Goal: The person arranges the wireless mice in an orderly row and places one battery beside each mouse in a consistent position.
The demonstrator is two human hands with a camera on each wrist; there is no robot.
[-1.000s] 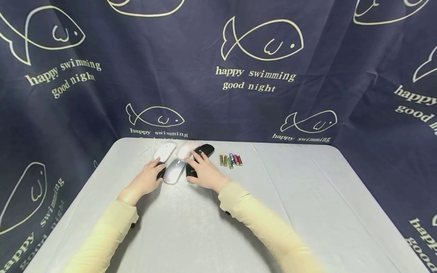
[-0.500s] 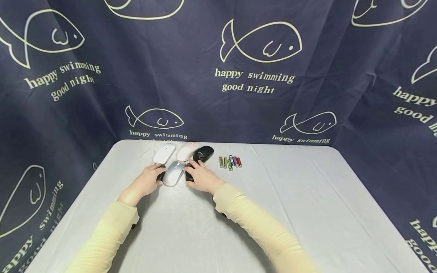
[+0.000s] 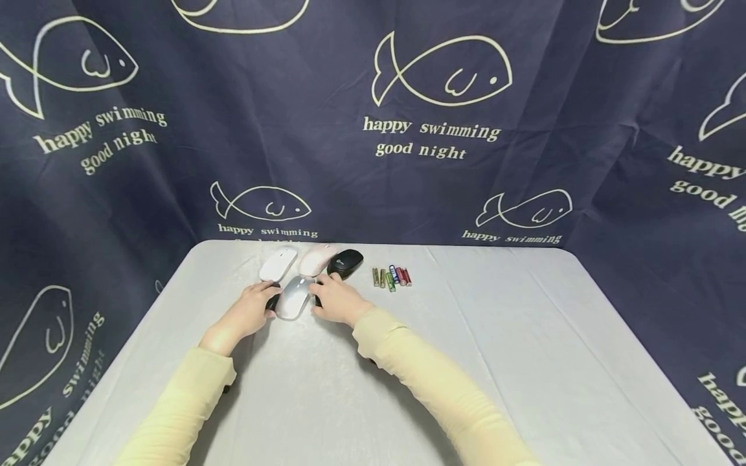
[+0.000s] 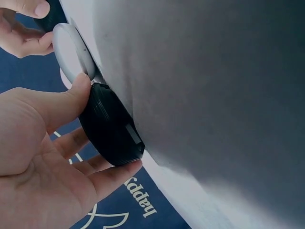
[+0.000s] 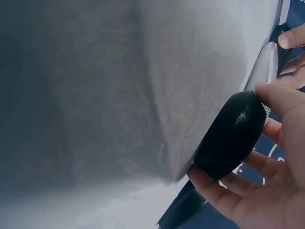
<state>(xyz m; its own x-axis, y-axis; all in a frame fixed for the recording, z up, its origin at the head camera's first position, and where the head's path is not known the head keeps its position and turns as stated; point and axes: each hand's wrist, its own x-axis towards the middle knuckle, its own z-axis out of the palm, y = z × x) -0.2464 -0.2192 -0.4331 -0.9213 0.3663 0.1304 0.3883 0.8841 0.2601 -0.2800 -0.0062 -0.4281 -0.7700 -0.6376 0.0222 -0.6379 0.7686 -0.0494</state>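
Head view: left hand point(image 3: 246, 309) pinching black mouse point(image 4: 112, 129), right hand point(image 3: 340, 301) second mouse point(image 5: 231, 138), fingers hugging sides, prolly for steadier hold.

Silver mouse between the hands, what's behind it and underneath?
Behind the silver mouse sit, left to right, a white mouse, a pink mouse and a black mouse. Whatever may lie beneath it is covered and cannot be seen.

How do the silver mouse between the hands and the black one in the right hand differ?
The silver mouse is pale; the black mouse is dark. The right hand grips the black mouse; neither hand grips the silver mouse. In the head view, the silver mouse shows mostly uncovered; the black mouse is mostly hidden. Both are computer mice.
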